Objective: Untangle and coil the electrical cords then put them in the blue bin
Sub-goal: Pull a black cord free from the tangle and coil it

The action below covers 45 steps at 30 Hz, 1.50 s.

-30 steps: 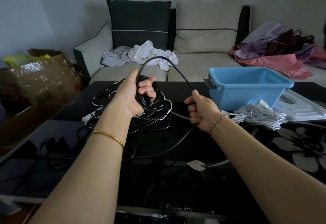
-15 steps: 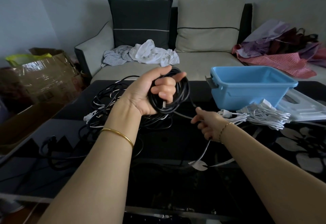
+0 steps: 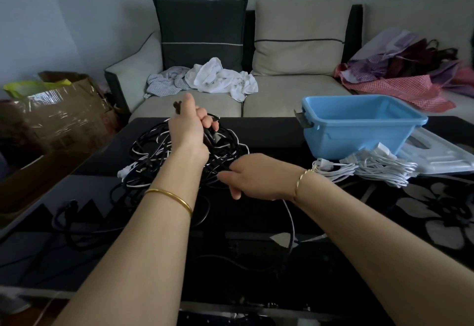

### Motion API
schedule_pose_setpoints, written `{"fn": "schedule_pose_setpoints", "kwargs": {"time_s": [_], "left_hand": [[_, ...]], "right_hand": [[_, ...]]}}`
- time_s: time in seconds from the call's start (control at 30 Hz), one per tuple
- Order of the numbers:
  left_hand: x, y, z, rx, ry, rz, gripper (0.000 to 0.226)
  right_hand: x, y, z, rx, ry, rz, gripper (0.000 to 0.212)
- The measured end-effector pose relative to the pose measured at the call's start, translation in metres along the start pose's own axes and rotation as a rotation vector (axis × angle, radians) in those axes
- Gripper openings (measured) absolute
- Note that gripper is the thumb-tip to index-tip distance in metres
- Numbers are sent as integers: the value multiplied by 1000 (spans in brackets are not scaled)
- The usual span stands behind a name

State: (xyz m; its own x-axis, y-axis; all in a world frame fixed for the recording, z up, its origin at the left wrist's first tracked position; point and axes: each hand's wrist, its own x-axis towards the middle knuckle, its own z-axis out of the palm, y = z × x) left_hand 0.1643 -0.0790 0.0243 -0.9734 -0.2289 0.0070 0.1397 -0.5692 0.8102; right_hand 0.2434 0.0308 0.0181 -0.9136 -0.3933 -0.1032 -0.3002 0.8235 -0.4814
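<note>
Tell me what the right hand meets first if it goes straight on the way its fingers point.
Probably the tangled cords just left of the right hand, then the left wrist; depth is unclear.

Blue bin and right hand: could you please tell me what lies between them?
Head view shows a white cord bundle lying between the right hand and the bin.

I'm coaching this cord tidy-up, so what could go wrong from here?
1. The left hand grips the black coil right over the tangled pile. New loops may snag pile strands and drag them along.
2. The loose cord in the right hand trails down toward the table's near side. It could kink or catch as it is drawn in.
</note>
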Motion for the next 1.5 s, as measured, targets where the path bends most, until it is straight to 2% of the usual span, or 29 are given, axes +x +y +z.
{"fn": "schedule_pose_setpoints", "kwargs": {"time_s": [0.07,0.13,0.2,0.27,0.37,0.43,0.57,0.63,0.73,0.8,0.9,1.0,1.1,1.17,1.27,1.5], "left_hand": [[2,-7,-1,257,24,172,31],[7,-12,-6,450,7,305,31],[10,-15,-11,601,-95,396,32],[7,-18,-13,818,-232,414,34],[-7,-18,-11,1053,-446,255,40],[-17,-17,-8,1026,-577,96,46],[-29,-6,-3,898,-698,-201,68],[-33,0,-3,767,-744,-343,60],[-34,8,-3,639,-777,-483,32],[-35,12,-2,575,-803,-565,27],[-37,14,0,452,-841,-626,26],[-37,15,5,192,-833,-628,26],[-32,14,9,-127,-676,-584,24],[-26,11,10,-254,-503,-491,23],[-18,6,6,-209,-290,-317,26],[-5,0,0,166,-111,67,30]], "right_hand": [[1,-4,-6,-36,22,-20,39],[0,0,-19,69,81,15,34],[-3,5,-32,156,150,38,25],[-5,11,-42,207,233,28,19],[-5,20,-52,192,382,5,9],[-2,29,-55,141,490,-13,5],[6,47,-52,107,744,-3,6],[7,54,-47,181,781,-16,9],[11,63,-36,281,803,-31,10],[14,70,-31,352,823,-11,10],[18,79,-17,411,803,35,21],[27,76,8,505,754,61,33],[35,61,28,559,637,57,36],[36,49,34,547,509,17,27],[32,31,31,430,339,-33,22],[6,19,-4,168,-24,54,31]]}}
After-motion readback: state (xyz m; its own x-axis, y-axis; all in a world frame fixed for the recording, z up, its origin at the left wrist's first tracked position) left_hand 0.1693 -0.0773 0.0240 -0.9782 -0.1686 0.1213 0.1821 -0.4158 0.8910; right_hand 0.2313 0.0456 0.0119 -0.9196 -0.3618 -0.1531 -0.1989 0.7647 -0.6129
